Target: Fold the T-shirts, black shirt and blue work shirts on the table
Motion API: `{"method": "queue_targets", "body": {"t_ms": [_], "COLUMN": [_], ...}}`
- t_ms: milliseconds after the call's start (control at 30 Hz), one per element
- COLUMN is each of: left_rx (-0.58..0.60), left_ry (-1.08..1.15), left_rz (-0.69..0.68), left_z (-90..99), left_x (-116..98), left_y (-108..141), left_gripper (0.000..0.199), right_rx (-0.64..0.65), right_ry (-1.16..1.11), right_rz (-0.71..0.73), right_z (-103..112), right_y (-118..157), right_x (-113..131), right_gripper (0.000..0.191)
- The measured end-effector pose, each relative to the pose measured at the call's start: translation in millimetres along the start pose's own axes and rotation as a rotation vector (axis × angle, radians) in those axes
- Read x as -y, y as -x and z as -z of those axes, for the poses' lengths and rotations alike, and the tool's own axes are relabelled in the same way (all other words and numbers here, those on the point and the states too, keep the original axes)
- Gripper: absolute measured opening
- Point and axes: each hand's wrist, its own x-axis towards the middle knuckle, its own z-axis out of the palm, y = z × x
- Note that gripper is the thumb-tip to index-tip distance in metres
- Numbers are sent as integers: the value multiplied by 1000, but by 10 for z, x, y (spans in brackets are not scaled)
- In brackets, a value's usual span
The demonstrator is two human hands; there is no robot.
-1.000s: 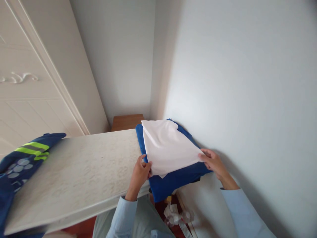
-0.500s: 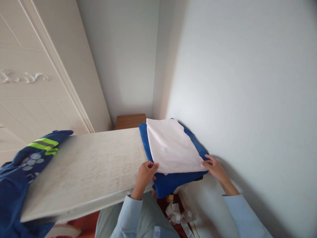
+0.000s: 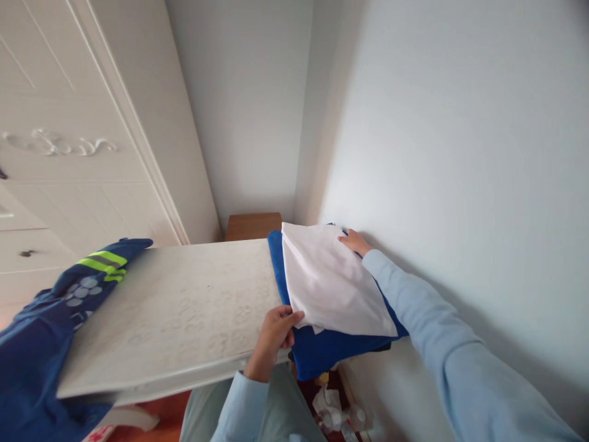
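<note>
A folded white piece of clothing [image 3: 329,276] lies on top of folded blue fabric [image 3: 329,356] at the right end of a white table. My left hand [image 3: 276,334] pinches the white garment's near left corner between thumb and fingers. At its far right edge, close to the wall, my right hand [image 3: 354,240] rests with fingers stretched out onto the white cloth. The blue fabric shows along the left, right and front sides and hangs over the table's front edge. Something dark peeks out beneath it.
The white table [image 3: 197,301] has a worn, marked top. A dark blue garment with yellow-green stripes [image 3: 87,288] drapes over its left end. A wall [image 3: 460,153] borders the right side. Behind stand a brown wooden box-like piece [image 3: 253,226] and a white wardrobe [image 3: 138,123]. Crumpled litter [image 3: 327,405] lies below.
My right hand has moved from the white garment's near right corner to its far right edge. The left hand stays at the near left corner. The view has shifted slightly.
</note>
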Motion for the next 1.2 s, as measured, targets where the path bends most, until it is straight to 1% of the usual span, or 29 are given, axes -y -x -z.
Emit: {"method": "queue_targets", "body": {"t_ms": [100,200,300,400,433,500,567,600,700,767,833,900,967,1033,1067,1133,1200], "left_rx": [11,42,56,-24,-39,-24,-3,-20,-165,-233,-234,-178,-91,-27,-17,-42,-114], "left_ry": [-19,23,38,16,-3,-55,-117,-151,-252,-291,-281,-226,-155,-99,-83,-103,-211], "left_rz": [-12,-17,-28,-27,-18,0,4,-2,-56,-77,-59,-12,34,78,91,89,54], "left_z": [-17,-31,-54,-102,-121,-154,-167,-163,-121,-89,-79,-97,-134,-169,-182,-189,-177], "left_x": [18,49,94,148,164,186,187,177,115,69,44,55,100,171,213,301,379], "left_y": [23,46,72,110,123,143,144,135,77,27,-19,-51,-63,-58,-49,-26,5], "left_gripper": [66,73,83,91,91,87,80,78,74,72,71,71,71,70,69,64,60], "right_rx": [13,1,-40,-64,-65,-65,-43,-17,93,156,201,223,215,201,199,205,196], "right_ry": [58,88,113,146,155,165,153,136,60,14,-24,-66,-113,-148,-155,-150,-136], "right_rz": [-24,24,28,2,4,39,128,189,364,430,466,495,518,531,532,526,517], "right_z": [-88,-152,-150,-110,-101,-109,-174,-233,-491,-679,-828,-924,-987,-1050,-1086,-1158,-1198], "right_y": [-442,-693,-833,-904,-919,-944,-975,-994,-1064,-1120,-1183,-1248,-1301,-1323,-1320,-1284,-1220], "right_x": [146,225,227,208,220,306,491,619,1081,1385,1638,1824,1942,2002,2015,2020,2019], "right_gripper": [36,31,33,33,34,36,39,38,36,42,45,36,28,28,28,27,22]}}
